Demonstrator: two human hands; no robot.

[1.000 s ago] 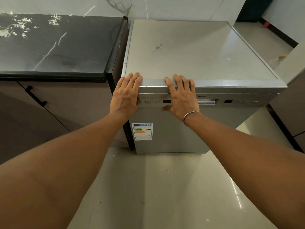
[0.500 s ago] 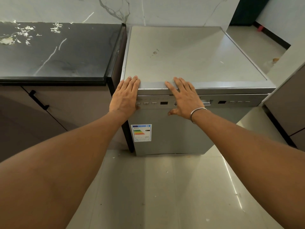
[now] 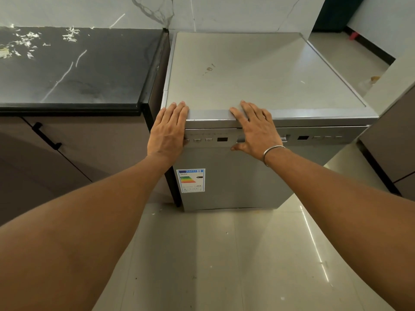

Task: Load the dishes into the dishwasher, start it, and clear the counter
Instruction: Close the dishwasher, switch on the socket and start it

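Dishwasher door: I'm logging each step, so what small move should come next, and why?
Probably lift the left hand off the buttons and press the start button: the dishwasher door looks shut, both palms lie flat against its top front edge, and the display is dark.

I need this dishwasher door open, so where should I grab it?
Take the recessed handle in the middle of the control strip on the dishwasher, from the front, fingers hooked in. It is partly hidden behind the right hand.

Soft even light, glare streaks on floor tiles (image 3: 314, 250), wide-angle bending at edges
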